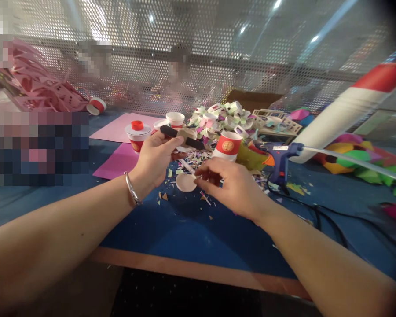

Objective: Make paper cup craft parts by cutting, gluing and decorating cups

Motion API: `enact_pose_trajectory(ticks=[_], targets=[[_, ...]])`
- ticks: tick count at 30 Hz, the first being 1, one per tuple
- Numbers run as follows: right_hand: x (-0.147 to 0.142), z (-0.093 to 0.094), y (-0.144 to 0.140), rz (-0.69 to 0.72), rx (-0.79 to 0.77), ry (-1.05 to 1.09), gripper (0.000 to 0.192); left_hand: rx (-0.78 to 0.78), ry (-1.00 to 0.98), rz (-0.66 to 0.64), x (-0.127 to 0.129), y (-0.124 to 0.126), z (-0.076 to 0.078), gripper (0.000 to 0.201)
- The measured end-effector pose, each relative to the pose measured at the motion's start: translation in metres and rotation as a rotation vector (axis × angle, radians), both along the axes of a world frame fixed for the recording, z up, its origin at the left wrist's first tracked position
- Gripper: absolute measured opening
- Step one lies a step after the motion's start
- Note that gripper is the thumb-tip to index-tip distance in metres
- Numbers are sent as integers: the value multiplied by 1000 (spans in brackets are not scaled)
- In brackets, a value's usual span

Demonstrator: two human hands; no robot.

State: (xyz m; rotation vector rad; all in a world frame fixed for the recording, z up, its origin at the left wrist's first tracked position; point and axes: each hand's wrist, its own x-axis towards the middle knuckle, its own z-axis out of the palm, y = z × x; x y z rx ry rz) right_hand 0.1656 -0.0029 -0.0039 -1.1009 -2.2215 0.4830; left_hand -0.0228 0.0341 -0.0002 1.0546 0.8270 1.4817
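In my left hand (156, 160) I grip a black strip (195, 143) with a round tan disc (185, 135) at its middle, thumb on top. My right hand (231, 182) is closed in a pinch at the end of a narrow pale strip (187, 166). Below that strip is a small off-white round disc (185, 182), its edge at my right fingertips; I cannot tell whether they touch it. Just behind my right hand stands a red and white paper cup (228, 145). A similar cup with a white disc and red ring on top (137, 132) stands beyond my left wrist.
A blue hot glue gun (280, 160) stands at right, its black cable (317, 211) trailing across the blue table (181, 237). Cut cup pieces (218, 119) are heaped behind, with paper scraps around. Pink paper (125, 127) and purple paper (117, 163) lie left. A stack of cups (346, 110) leans at right.
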Motion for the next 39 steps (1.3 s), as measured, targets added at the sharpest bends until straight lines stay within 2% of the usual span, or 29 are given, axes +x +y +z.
enact_pose_trajectory(ticks=[2,5,12,19,24,27,29,33,37,39], targets=[[-4,-2,-2,88,9,-130,6,5,17,-1,1,-1,-1,12],[-7,-6,-2,132,-8,-250,6,5,33,-12,1,-1,-2,11],[-4,-5,-1,121,23,-280,12,18,39,-28,0,1,-3,9],[4,0,3,106,20,-410,10,13,49,-50,0,1,-4,11],[16,11,6,126,-62,-439,14,4,47,-62,-1,1,-2,16],[18,15,4,79,-32,-423,10,-4,52,-71,-1,0,-1,15],[14,14,1,79,3,-381,6,-4,55,-78,0,0,-1,13],[1,5,-4,117,39,-350,19,-12,42,-68,1,0,-3,12],[-7,-2,-5,127,16,-319,5,-19,34,-66,2,1,-4,10],[-6,0,-6,141,-49,-246,6,-22,35,-74,2,1,-4,9]])
